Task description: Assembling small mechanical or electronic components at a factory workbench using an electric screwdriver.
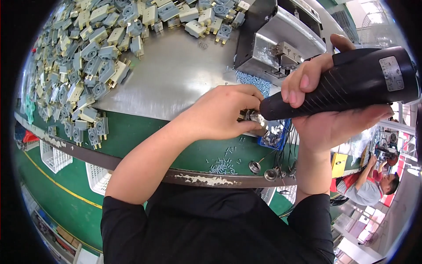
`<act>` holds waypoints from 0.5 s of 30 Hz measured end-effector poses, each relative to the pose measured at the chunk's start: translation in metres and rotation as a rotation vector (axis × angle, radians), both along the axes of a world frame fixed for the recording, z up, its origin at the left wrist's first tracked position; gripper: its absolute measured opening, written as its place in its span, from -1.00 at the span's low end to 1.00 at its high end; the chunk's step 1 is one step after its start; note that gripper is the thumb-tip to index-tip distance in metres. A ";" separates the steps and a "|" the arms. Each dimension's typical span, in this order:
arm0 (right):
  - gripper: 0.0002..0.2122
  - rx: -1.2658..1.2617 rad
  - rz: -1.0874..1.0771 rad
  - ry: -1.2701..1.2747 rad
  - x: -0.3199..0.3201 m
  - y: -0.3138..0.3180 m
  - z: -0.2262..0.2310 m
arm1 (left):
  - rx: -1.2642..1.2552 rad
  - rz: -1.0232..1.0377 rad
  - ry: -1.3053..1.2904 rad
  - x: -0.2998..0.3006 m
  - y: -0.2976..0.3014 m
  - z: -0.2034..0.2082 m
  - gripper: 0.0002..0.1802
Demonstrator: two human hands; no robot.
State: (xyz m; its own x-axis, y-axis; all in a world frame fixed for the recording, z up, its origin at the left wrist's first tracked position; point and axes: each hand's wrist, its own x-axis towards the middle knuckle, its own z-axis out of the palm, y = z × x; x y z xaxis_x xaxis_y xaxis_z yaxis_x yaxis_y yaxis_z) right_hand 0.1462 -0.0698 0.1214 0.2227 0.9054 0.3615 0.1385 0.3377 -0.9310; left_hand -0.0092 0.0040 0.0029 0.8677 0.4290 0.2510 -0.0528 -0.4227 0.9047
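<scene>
A black handheld power tool, apparently an electric screwdriver (351,83), is gripped in my right hand (323,127), its narrow end pointing left. That end meets a small metallic part (251,116), which my left hand (224,110) pinches between thumb and fingers; most of the part is hidden. Just beyond my left fingers lies a pile of small bluish screws (254,82). A blue tray (264,143) holding small metal pieces sits below the tool's end. Loose screws (223,167) are scattered on the green bench mat (189,152) near the front edge.
Many grey and cream switch-like components (94,55) are heaped at the far left on a metal sheet (162,66). A metal machine (281,39) stands at the back. Cables with round metal ends (271,174) hang by the bench edge. Another person (365,189) works at the right.
</scene>
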 end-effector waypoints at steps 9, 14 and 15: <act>0.22 -0.049 -0.088 0.034 -0.015 0.004 -0.008 | 0.030 0.013 -0.013 0.001 -0.001 -0.005 -0.66; 0.08 0.172 0.216 0.285 -0.004 0.003 -0.036 | -0.040 -0.001 -0.049 0.001 -0.002 -0.005 -0.67; 0.08 0.168 0.216 0.287 -0.003 0.003 -0.036 | -0.043 0.000 -0.048 0.002 -0.002 -0.006 -0.67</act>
